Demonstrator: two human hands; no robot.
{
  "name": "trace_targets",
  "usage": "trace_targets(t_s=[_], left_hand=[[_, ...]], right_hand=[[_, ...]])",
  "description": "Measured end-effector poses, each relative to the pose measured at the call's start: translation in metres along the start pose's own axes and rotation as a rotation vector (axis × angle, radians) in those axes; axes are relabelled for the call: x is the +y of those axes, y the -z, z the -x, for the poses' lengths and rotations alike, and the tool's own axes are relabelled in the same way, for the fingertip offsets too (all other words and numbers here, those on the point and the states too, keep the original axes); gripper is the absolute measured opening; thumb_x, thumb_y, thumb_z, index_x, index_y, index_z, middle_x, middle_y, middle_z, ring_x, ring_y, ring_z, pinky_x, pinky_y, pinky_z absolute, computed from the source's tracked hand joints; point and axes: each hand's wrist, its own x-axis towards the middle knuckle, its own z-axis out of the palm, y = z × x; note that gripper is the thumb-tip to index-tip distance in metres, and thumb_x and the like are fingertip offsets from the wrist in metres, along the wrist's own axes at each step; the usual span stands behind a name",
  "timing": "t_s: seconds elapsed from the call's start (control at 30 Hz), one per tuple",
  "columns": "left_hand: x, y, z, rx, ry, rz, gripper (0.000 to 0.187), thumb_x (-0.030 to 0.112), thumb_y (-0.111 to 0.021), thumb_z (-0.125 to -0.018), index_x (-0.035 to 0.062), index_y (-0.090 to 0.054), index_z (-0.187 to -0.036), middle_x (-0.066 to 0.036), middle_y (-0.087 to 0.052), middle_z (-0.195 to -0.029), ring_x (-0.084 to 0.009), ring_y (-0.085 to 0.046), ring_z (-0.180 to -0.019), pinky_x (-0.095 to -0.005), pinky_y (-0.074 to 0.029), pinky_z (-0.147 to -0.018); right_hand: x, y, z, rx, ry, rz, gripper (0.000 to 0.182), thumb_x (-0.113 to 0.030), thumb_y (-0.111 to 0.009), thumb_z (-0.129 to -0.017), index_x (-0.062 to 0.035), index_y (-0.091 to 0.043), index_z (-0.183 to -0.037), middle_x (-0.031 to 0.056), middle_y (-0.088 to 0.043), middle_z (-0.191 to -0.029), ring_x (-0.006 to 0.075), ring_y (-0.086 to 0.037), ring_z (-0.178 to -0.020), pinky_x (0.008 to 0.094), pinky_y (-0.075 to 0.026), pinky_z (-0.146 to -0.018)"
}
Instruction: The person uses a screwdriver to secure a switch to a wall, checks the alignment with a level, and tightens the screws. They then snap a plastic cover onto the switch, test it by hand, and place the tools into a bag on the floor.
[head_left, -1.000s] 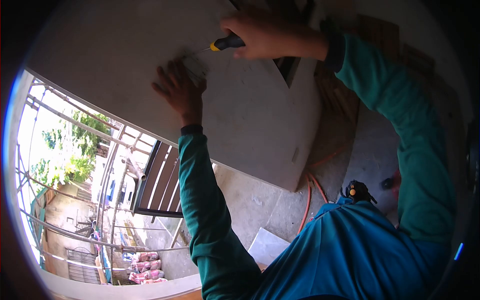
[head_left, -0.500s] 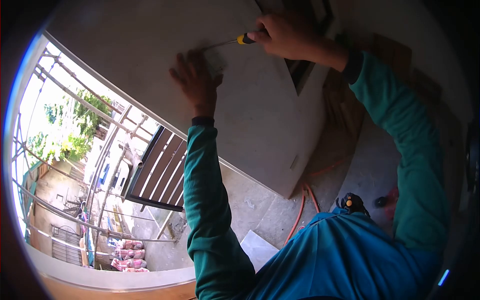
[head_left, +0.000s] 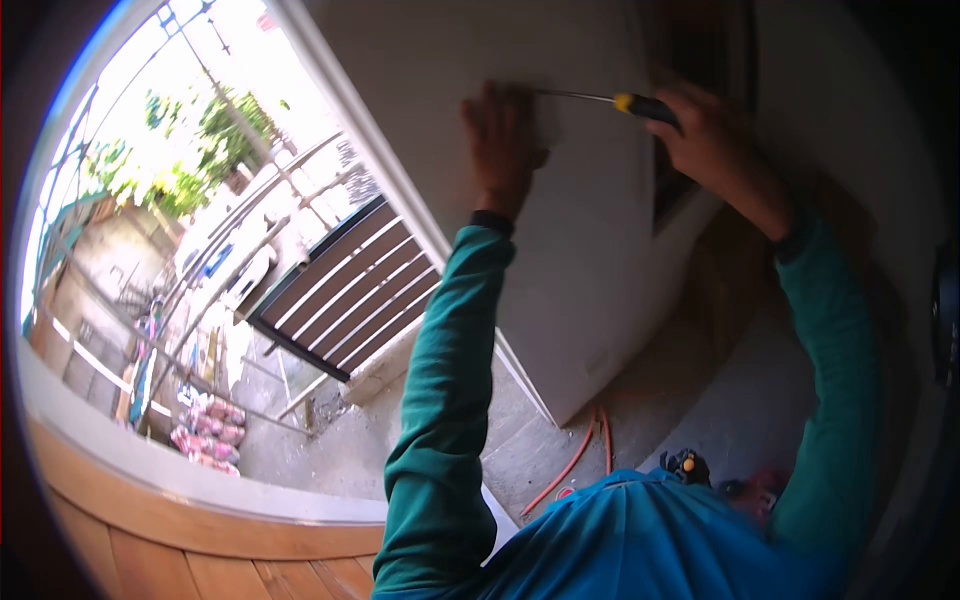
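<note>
My left hand [head_left: 502,150] lies flat, fingers apart, against a large white wall panel [head_left: 580,260]. My right hand [head_left: 705,135] grips a screwdriver [head_left: 615,100] with a yellow and black handle. Its thin metal shaft runs left and its tip reaches the panel just above my left fingers. A dark rectangular opening [head_left: 670,190] in the panel sits under my right wrist. Both arms wear teal sleeves.
A brown slatted railing [head_left: 345,290] and scaffold poles [head_left: 240,200] lie to the left, with pink sacks [head_left: 205,440] far below. An orange cable [head_left: 570,465] runs on the concrete floor. A small black and yellow tool [head_left: 687,466] lies near my body.
The view has swung, so the panel now stands more upright and to the right. Both hands stayed on the panel, the screwdriver tip still by my left fingers.
</note>
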Motion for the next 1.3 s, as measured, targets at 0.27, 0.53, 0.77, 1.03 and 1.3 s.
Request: trace_targets(t_s=[0.27, 0.53, 0.77, 1.03, 1.3], left_hand=[[0.003, 0.0, -0.005, 0.113, 0.003, 0.114, 0.098, 0.048, -0.081, -0.057, 0.0104, -0.04, -0.139, -0.011, -0.039, -0.14, -0.0361, -0.02, -0.14, -0.0614, -0.015, -0.112], [0.008, 0.0, -0.006, 0.131, 0.006, 0.161, 0.096, 0.04, -0.083, -0.052, 0.0113, -0.045, -0.135, -0.011, -0.04, -0.138, -0.0357, -0.025, -0.138, -0.0609, -0.018, -0.111], [0.011, -0.005, -0.009, 0.18, 0.006, 0.144, 0.098, 0.042, -0.084, -0.051, 0.0116, -0.045, -0.135, -0.01, -0.04, -0.138, -0.0356, -0.026, -0.137, -0.0613, -0.019, -0.11], [0.011, -0.006, -0.008, 0.151, 0.015, 0.092, 0.098, 0.042, -0.084, -0.052, 0.0114, -0.044, -0.136, -0.01, -0.04, -0.138, -0.0355, -0.025, -0.137, -0.0606, -0.019, -0.111], [0.011, -0.003, -0.009, 0.146, 0.039, 0.159, 0.074, 0.027, -0.072, -0.066, 0.0122, -0.047, -0.134, -0.009, -0.042, -0.138, -0.0331, -0.025, -0.139, -0.0572, -0.018, -0.113]], right_hand=[[-0.004, 0.015, -0.003, -0.095, -0.009, -0.039, 0.038, -0.025, -0.07, -0.084, -0.0005, -0.054, -0.109, 0.0185, -0.06, -0.101, 0.037, -0.059, -0.097, 0.0395, -0.046, -0.081], [-0.001, 0.019, -0.004, -0.111, -0.022, -0.082, 0.032, -0.026, -0.067, -0.086, -0.0009, -0.053, -0.101, 0.0192, -0.062, -0.095, 0.0392, -0.06, -0.092, 0.04, -0.046, -0.078], [-0.01, 0.023, -0.004, -0.104, -0.172, -0.109, 0.028, -0.018, -0.068, -0.085, -0.0006, -0.053, -0.1, 0.0192, -0.061, -0.096, 0.0397, -0.059, -0.093, 0.0428, -0.046, -0.079], [0.001, 0.015, -0.002, -0.146, -0.184, -0.161, 0.024, -0.013, -0.066, -0.085, -0.0003, -0.053, -0.1, 0.018, -0.058, -0.095, 0.0392, -0.058, -0.093, 0.0412, -0.046, -0.078], [0.0, 0.011, -0.002, -0.022, -0.105, -0.044, 0.027, -0.011, -0.069, -0.081, -0.0014, -0.054, -0.101, 0.0162, -0.055, -0.092, 0.0379, -0.058, -0.086, 0.0423, -0.045, -0.073]])
